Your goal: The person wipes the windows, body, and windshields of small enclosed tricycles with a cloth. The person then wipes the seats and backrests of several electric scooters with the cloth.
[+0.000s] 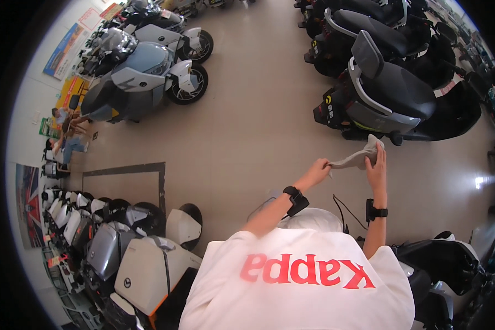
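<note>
A grey cloth [373, 144] is stretched loosely between my two hands, above the tiled floor. My left hand [319, 168] grips its narrow, twisted end, and a small tip hangs below the fingers. The wider, bunched end is in my right hand [376, 165], with the fingers pointing up along it. Just beyond that hand stands a grey and black scooter [385, 119] with a padded backrest [367, 53]. From this angle the cloth overlaps its lower edge; I cannot tell whether they touch. Each wrist wears a black strapped device.
More scooters [367, 31] line the right side. White and grey-blue motor scooters [142, 80] stand at upper left, others with pale panels [146, 276] at lower left. A black scooter [441, 264] is at lower right. Dark cables [346, 212] hang near my body. Two people sit by the left wall.
</note>
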Demonstrator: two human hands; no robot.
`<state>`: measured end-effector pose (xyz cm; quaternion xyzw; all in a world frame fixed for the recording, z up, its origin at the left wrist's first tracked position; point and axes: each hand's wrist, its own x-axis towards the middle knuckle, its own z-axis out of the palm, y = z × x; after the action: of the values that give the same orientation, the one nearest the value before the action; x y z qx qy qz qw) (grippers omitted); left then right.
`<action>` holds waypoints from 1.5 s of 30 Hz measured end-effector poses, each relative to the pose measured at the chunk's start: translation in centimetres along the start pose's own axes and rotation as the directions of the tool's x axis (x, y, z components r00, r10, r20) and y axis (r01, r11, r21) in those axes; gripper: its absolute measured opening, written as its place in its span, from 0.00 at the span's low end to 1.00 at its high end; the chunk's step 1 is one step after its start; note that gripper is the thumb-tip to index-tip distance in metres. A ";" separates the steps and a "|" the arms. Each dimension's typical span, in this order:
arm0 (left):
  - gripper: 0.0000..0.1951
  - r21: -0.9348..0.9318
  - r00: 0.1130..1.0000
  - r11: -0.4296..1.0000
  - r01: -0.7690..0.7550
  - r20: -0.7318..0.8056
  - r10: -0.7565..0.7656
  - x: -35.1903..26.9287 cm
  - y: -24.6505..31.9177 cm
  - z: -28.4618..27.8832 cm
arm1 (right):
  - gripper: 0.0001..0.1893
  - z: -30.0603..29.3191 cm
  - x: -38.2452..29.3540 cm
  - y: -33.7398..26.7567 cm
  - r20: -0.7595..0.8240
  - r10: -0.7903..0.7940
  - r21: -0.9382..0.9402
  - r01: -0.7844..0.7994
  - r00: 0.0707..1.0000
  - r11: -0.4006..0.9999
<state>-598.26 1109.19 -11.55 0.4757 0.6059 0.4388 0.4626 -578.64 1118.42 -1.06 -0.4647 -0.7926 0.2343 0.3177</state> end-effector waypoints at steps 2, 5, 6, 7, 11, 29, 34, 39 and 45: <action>0.12 -0.054 1.000 0.998 0.022 -0.001 -0.022 3.1 -0.2 -1.2 | 0.32 0.8 2.1 -0.1 -0.064 0.012 0.064 -0.008 0.998 0.998; 0.11 -0.166 1.000 0.986 -0.020 0.006 0.021 8.7 0.3 -2.5 | 0.35 2.1 6.2 0.1 -0.193 -0.036 -0.019 0.033 0.981 0.999; 0.11 -0.210 0.999 0.977 -0.029 0.021 0.034 10.7 0.6 -3.0 | 0.36 2.4 8.0 0.4 -0.234 -0.075 -0.080 0.057 0.969 0.995; 0.11 -0.228 0.999 0.973 -0.029 0.035 0.038 12.6 1.1 -3.6 | 0.36 2.7 9.7 0.5 -0.275 -0.064 -0.088 0.041 0.959 0.995; 0.10 -0.199 0.977 0.979 0.037 0.214 0.006 20.7 4.1 -6.6 | 0.39 4.5 17.4 0.8 -0.432 -0.076 -0.188 -0.008 0.899 0.982; 0.09 -0.083 0.912 0.990 0.114 0.403 -0.071 43.8 5.9 -15.7 | 0.26 10.5 44.7 0.8 -0.140 -0.268 -0.836 0.031 0.953 0.547; 0.08 -0.105 0.980 0.994 -0.041 0.189 0.060 52.2 4.0 -19.8 | 0.17 16.4 51.3 3.0 -0.257 -0.329 -0.707 0.055 0.909 0.705; 0.08 -0.386 0.996 0.922 0.037 -0.061 -0.065 66.3 7.7 -26.9 | 0.23 20.8 60.6 4.8 -0.492 -0.263 -0.488 -0.013 0.830 0.873; 0.15 -0.812 0.968 0.584 -0.009 -0.154 -0.199 82.4 12.3 -30.2 | 0.27 25.2 75.9 5.2 -0.484 -0.268 -0.378 0.076 0.833 0.923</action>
<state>-635.56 1189.39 -5.77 0.1271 0.4149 0.6914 0.5776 -621.51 1186.16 -0.17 -0.4846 -0.7423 -0.0739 0.4567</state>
